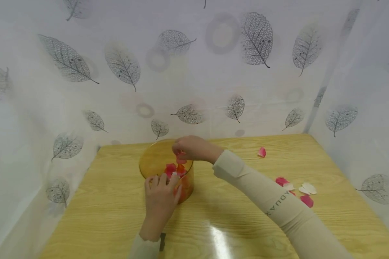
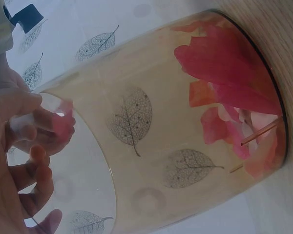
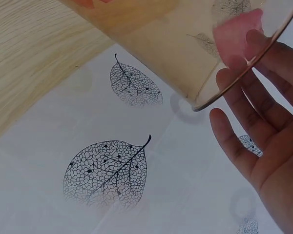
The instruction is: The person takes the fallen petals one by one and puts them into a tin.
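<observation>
An amber see-through glass container stands on the table, with pink, white and orange petals piled at its bottom. My left hand holds its near rim, fingers curled over the edge and thumb along the outside. Above the opening, my right hand pinches a pink petal between thumb and fingertips. In the left wrist view, that petal shows blurred at the fingers of the right hand, beyond the rim. The right wrist view has the fingertips right at the dark rim.
Several loose pink petals and white petals lie on the wooden table at the right, partly behind the right sleeve. A single pink petal lies farther back. Leaf-print sheeting surrounds the table.
</observation>
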A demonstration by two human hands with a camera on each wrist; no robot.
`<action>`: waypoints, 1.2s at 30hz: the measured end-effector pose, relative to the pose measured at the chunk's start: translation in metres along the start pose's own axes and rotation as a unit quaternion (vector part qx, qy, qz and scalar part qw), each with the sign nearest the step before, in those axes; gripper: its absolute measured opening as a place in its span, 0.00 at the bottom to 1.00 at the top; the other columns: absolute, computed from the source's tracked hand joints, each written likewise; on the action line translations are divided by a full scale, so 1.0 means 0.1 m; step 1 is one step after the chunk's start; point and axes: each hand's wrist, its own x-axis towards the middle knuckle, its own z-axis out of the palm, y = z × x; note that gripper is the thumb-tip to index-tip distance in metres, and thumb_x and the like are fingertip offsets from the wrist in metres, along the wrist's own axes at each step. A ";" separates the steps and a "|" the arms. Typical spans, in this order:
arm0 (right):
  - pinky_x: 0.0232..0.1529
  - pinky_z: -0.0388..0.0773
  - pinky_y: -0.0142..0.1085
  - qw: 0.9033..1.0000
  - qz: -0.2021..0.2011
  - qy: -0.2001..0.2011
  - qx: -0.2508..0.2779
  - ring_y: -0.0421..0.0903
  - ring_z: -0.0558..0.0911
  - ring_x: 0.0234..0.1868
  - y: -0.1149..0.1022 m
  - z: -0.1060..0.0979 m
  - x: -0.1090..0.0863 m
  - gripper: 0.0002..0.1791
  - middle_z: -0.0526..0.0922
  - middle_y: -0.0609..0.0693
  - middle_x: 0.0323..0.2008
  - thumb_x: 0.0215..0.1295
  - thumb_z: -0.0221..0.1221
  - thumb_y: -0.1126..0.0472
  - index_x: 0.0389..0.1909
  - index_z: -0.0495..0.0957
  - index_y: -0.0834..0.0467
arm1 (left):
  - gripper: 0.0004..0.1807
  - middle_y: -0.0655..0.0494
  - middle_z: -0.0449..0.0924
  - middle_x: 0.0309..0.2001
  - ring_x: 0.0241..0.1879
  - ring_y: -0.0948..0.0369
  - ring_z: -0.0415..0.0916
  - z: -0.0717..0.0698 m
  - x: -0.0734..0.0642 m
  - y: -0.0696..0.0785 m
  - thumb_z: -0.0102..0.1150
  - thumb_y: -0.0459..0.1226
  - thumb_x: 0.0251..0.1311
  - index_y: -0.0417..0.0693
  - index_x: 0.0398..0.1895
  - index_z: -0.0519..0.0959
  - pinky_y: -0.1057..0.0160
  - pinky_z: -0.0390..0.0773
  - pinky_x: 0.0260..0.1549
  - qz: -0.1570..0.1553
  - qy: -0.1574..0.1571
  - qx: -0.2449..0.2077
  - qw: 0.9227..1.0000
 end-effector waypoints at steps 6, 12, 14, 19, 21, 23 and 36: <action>0.44 0.78 0.34 1.000 -0.002 -0.002 -0.012 0.44 0.81 0.39 0.03 0.00 -0.05 0.09 0.83 0.50 0.38 0.58 0.63 0.60 0.40 0.80 0.57 | 0.18 0.49 0.76 0.30 0.34 0.49 0.72 0.00 0.00 0.00 0.71 0.46 0.45 0.53 0.37 0.75 0.45 0.69 0.46 0.003 0.003 -0.002 1.000; 0.43 0.78 0.34 1.000 -0.003 0.018 -0.019 0.45 0.81 0.38 0.05 -0.05 -0.21 0.08 0.83 0.50 0.37 0.58 0.63 0.61 0.39 0.80 0.58 | 0.19 0.49 0.77 0.30 0.34 0.49 0.72 0.02 -0.01 0.01 0.71 0.46 0.45 0.54 0.39 0.75 0.46 0.69 0.45 0.005 0.004 -0.004 1.000; 0.43 0.78 0.34 0.999 -0.003 0.029 -0.023 0.45 0.81 0.38 0.06 -0.07 -0.30 0.08 0.82 0.50 0.36 0.58 0.63 0.61 0.38 0.80 0.58 | 0.19 0.49 0.77 0.30 0.34 0.50 0.72 0.02 -0.01 0.01 0.71 0.46 0.45 0.53 0.39 0.76 0.46 0.69 0.45 0.004 0.000 -0.006 1.000; 0.42 0.77 0.35 0.998 -0.002 0.059 -0.035 0.44 0.80 0.37 0.15 -0.14 -0.60 0.08 0.81 0.49 0.35 0.57 0.64 0.61 0.37 0.79 0.57 | 0.17 0.49 0.76 0.30 0.35 0.49 0.71 0.02 -0.01 0.01 0.71 0.44 0.45 0.53 0.37 0.76 0.46 0.68 0.46 0.002 0.005 -0.008 1.000; 0.42 0.78 0.36 0.997 0.001 0.072 -0.034 0.44 0.80 0.37 0.20 -0.16 -0.75 0.08 0.81 0.49 0.35 0.57 0.64 0.61 0.37 0.79 0.57 | 0.16 0.50 0.76 0.30 0.35 0.49 0.72 0.02 -0.02 0.00 0.71 0.44 0.45 0.54 0.36 0.76 0.46 0.68 0.45 0.004 0.015 -0.007 1.000; 0.41 0.78 0.36 0.996 0.004 0.085 -0.034 0.44 0.80 0.37 0.26 -0.18 -0.92 0.08 0.82 0.49 0.35 0.56 0.64 0.61 0.37 0.80 0.57 | 0.16 0.50 0.76 0.29 0.34 0.49 0.72 0.03 -0.02 0.00 0.71 0.44 0.45 0.54 0.35 0.75 0.47 0.69 0.45 0.008 0.023 -0.005 1.000; 0.36 0.77 0.40 0.981 0.166 0.095 -0.043 0.43 0.79 0.34 0.88 -0.07 -2.31 0.09 0.80 0.48 0.33 0.51 0.67 0.66 0.34 0.79 0.56 | 0.15 0.50 0.75 0.29 0.34 0.49 0.72 0.04 -0.01 -0.01 0.70 0.44 0.45 0.54 0.35 0.76 0.47 0.69 0.44 0.014 0.036 -0.001 0.999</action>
